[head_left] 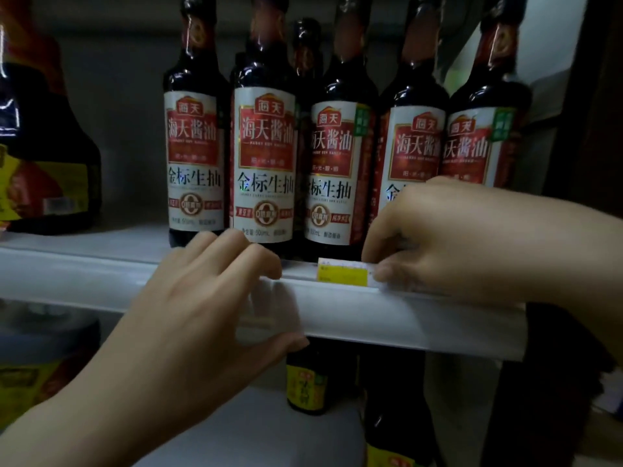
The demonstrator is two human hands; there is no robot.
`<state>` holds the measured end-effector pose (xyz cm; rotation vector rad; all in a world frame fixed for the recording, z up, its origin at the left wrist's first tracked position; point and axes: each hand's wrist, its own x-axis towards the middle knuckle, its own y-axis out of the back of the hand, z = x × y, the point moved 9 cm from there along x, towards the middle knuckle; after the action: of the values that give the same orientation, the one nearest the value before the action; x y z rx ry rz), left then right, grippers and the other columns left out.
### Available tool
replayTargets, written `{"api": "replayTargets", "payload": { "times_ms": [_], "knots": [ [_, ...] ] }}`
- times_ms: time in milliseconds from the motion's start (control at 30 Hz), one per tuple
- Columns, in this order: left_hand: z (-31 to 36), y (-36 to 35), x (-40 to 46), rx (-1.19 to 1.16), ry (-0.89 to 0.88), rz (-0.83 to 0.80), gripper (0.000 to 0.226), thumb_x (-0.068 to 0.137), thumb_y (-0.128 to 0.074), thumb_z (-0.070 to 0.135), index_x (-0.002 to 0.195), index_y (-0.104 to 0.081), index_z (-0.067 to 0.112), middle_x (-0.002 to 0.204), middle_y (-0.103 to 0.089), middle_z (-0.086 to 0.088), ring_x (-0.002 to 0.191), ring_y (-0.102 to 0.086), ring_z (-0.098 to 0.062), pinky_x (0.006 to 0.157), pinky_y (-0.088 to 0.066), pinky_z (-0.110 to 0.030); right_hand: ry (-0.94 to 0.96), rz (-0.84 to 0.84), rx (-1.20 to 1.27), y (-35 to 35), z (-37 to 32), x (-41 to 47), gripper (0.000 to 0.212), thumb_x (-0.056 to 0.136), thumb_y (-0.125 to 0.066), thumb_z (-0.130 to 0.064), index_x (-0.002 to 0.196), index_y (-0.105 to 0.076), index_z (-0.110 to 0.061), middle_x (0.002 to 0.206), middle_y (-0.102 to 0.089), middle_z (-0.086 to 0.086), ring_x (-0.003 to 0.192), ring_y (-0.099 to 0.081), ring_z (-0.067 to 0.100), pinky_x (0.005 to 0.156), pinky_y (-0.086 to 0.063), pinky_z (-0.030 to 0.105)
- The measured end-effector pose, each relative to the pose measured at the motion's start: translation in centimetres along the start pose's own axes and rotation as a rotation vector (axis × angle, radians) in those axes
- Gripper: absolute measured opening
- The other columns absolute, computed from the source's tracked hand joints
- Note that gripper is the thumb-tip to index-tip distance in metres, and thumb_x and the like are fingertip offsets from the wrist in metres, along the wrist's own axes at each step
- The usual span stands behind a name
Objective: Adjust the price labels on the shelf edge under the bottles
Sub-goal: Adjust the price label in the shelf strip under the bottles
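Note:
A yellow and white price label (344, 274) sticks up out of the clear strip on the white shelf edge (404, 318), under the dark soy sauce bottles (266, 163). My right hand (472, 241) pinches the label's right end between thumb and fingers. My left hand (202, 315) grips the shelf edge strip to the left of the label, fingers over the top and thumb underneath. Several bottles with red and white labels stand in a row just behind the edge.
A large dark jug (43, 156) with a yellow and red label stands at the left of the same shelf. Below are smaller bottles with yellow labels (306, 389) and a lidded tub (40, 352) at lower left. A dark upright post (590, 129) bounds the right side.

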<state>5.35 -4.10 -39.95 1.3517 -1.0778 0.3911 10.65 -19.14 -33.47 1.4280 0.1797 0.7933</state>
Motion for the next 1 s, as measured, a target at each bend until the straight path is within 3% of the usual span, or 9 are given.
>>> {"api": "replayTargets", "payload": {
  "times_ms": [100,167,267,367,600,833,1000],
  "knots": [
    [0.1,-0.2,0.0,0.025,-0.009,-0.046,0.049,0.069,-0.056,0.072,0.099,-0.050,0.034,0.095,-0.043,0.015,0.081,-0.043,-0.016,0.063,-0.043,-0.036,0.003,-0.065,0.042,-1.0,-0.5,0.9,0.020,0.095,-0.056,-0.032,0.098,-0.073,-0.021,0.091,-0.074,-0.005,0.082,-0.067,0.014,0.076,-0.059,0.044],
    [-0.1,-0.1,0.2,0.035,-0.003,-0.058,0.047,0.068,-0.057,0.071,0.097,-0.047,0.036,0.094,-0.042,0.016,0.081,-0.042,-0.016,0.063,-0.044,-0.035,-0.018,-0.100,0.075,-0.9,-0.4,1.4,0.020,0.097,-0.054,-0.026,0.097,-0.074,-0.024,0.092,-0.073,-0.007,0.082,-0.067,0.014,0.076,-0.059,0.042],
    [-0.1,-0.2,0.4,0.060,0.003,-0.074,0.045,0.068,-0.059,0.069,0.096,-0.046,0.036,0.092,-0.042,0.017,0.080,-0.041,-0.014,0.063,-0.043,-0.034,-0.016,-0.168,0.099,-1.0,-0.2,2.0,0.010,0.093,-0.065,-0.029,0.092,-0.074,-0.032,0.089,-0.072,-0.013,0.075,-0.070,0.008,0.073,-0.061,0.035],
    [0.2,-0.2,0.3,0.072,0.001,-0.069,0.043,0.068,-0.059,0.067,0.093,-0.044,0.036,0.089,-0.044,0.017,0.079,-0.041,-0.014,0.063,-0.043,-0.033,-0.013,-0.183,0.123,-1.3,-0.4,2.2,0.006,0.088,-0.072,-0.029,0.083,-0.074,-0.029,0.079,-0.073,-0.009,0.062,-0.073,0.009,0.065,-0.063,0.036],
    [0.4,0.0,0.3,0.042,0.012,-0.056,0.046,0.066,-0.068,0.059,0.099,-0.053,0.030,0.096,-0.049,0.012,0.082,-0.046,-0.016,0.064,-0.049,-0.036,0.031,-0.057,0.019,-0.8,-1.4,1.8,0.010,0.091,-0.062,-0.021,0.084,-0.064,-0.028,0.074,-0.061,-0.010,0.069,-0.056,0.009,0.054,-0.042,0.029],
    [0.3,-0.2,0.8,0.077,0.028,-0.059,0.049,0.061,-0.068,0.064,0.093,-0.049,0.033,0.091,-0.048,0.012,0.080,-0.046,-0.017,0.064,-0.044,-0.033,0.016,0.162,0.022,1.0,-0.6,1.2,0.018,0.092,-0.061,-0.016,0.095,-0.063,-0.033,0.091,-0.064,-0.007,0.080,-0.060,0.017,0.063,-0.051,0.037],
    [-0.1,-0.4,1.1,0.096,0.050,-0.066,0.053,0.055,-0.068,0.066,0.090,-0.052,0.030,0.089,-0.049,0.009,0.077,-0.045,-0.017,0.063,-0.040,-0.030,0.039,0.303,0.174,1.8,-0.3,0.4,0.013,0.091,-0.067,-0.020,0.095,-0.071,-0.032,0.092,-0.068,-0.015,0.088,-0.063,0.010,0.074,-0.055,0.035]
  ]
}}
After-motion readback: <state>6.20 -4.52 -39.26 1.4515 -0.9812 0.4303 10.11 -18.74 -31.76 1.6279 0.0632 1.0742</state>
